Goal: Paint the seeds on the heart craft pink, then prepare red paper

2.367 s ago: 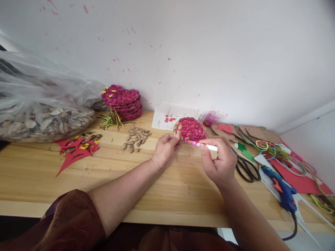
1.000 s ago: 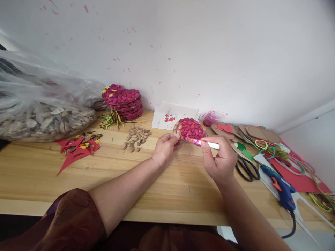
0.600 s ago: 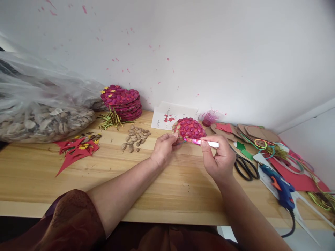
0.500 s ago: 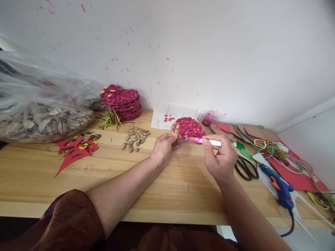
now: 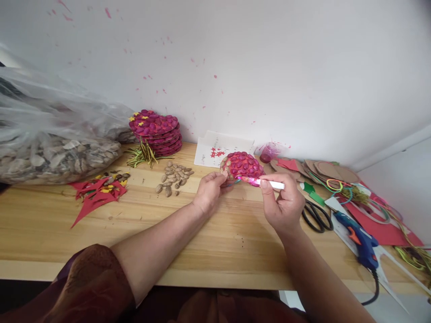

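Note:
My left hand (image 5: 209,190) grips the left edge of a disc (image 5: 243,165) covered in bumpy nut-like pieces. Most of the pieces are painted magenta, but a few at the left edge are bare beige. In my right hand (image 5: 283,197) is a white-handled paintbrush (image 5: 256,181), pinched between thumb and fingers. Its pink-smeared end points left and lies against the disc's near edge. A bit of blue-green cord shows under the disc by my left fingers. Behind the disc, a clear cup (image 5: 267,153) with magenta paint stands near white paper (image 5: 206,150) bearing small red stars.
Left of my hands lie loose nut-like pieces (image 5: 175,176), red scraps (image 5: 94,195), a stack of magenta discs (image 5: 161,134) and a plastic bag of shells (image 5: 57,154). To the right are black-handled scissors (image 5: 318,216), a blue glue gun (image 5: 362,242) and cardboard discs (image 5: 332,171).
Almost nothing differs. The brush's handle end has dipped very slightly, while its pink end stays at the disc's near edge. My left hand keeps the disc in the same place.

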`<act>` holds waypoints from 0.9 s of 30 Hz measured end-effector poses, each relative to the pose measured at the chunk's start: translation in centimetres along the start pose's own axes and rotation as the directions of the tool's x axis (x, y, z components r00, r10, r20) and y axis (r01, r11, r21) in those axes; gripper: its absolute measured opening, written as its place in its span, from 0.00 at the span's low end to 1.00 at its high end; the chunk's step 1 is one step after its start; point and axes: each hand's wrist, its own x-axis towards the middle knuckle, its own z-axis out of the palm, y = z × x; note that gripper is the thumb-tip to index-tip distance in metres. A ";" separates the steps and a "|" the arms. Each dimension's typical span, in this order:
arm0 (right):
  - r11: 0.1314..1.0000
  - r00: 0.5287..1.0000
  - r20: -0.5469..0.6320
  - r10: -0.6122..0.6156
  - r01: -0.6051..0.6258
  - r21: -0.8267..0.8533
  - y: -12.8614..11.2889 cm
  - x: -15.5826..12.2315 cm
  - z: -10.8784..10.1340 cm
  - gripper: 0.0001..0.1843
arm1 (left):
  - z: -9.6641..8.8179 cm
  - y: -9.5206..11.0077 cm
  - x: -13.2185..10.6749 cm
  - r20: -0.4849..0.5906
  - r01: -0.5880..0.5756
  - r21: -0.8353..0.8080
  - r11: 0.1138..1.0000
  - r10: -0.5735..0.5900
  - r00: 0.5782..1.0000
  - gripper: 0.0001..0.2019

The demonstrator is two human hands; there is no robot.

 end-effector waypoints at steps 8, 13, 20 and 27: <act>0.997 0.999 -0.012 -0.044 0.043 -0.060 0.0 0.2 -0.1 0.04 | -0.1 0.0 0.0 -0.008 0.008 -0.007 1.000 -0.009 1.000 0.12; 0.993 0.997 0.002 -0.083 0.083 -0.082 -0.2 0.2 0.0 0.04 | -0.2 -0.1 0.2 0.007 0.002 -0.012 1.000 -0.002 1.000 0.11; 0.992 0.994 0.026 -0.104 0.106 -0.064 -0.2 0.2 0.0 0.05 | -0.1 0.0 0.0 -0.004 0.013 -0.013 1.000 -0.013 1.000 0.10; 0.991 0.996 -0.018 -0.090 0.087 -0.102 -0.1 0.2 -0.1 0.05 | 0.1 0.3 -0.1 -0.022 0.022 -0.023 0.999 -0.023 1.000 0.10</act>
